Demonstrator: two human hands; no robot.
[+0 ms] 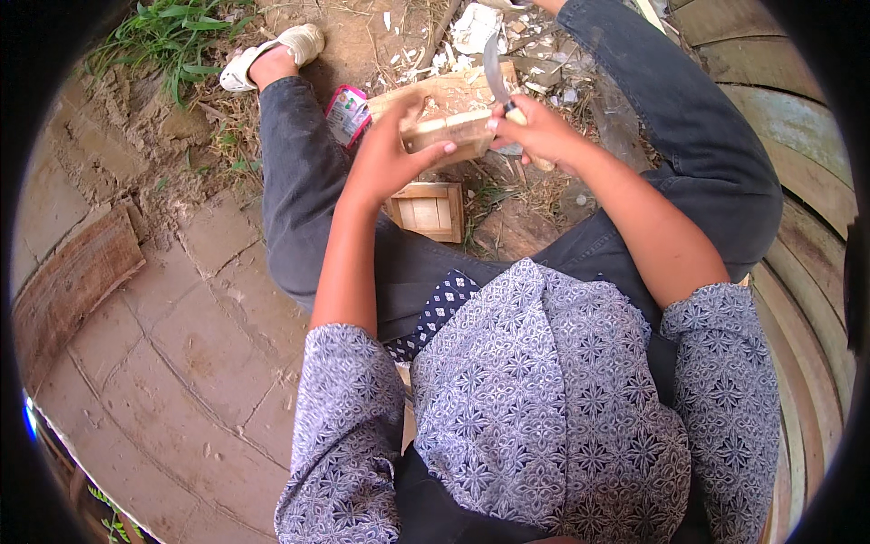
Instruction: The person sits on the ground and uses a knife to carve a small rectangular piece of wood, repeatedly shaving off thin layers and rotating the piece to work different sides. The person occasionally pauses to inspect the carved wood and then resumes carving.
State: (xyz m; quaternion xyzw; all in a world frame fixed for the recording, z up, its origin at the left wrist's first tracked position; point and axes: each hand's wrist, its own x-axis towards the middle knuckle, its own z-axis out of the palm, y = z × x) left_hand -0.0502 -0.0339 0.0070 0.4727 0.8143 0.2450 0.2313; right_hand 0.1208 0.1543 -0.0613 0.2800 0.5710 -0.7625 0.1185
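My left hand is closed around the left end of a small, pale wooden block, its thumb lying along the near side. In my right hand is a knife; its curved blade points up and away from me, and its handle is light with a dark collar. The fingers of my right hand are at the block's right end; whether they also grip it I cannot tell. Beyond the block lies a larger wooden board, partly hidden by my hands. Below it sits a small framed wooden piece.
Wood shavings and scraps litter the dirt beyond my hands. A pink-edged packet lies beside my left leg. Curved wooden planks run along the right, a loose wooden piece lies at the left, and grass grows at the far left.
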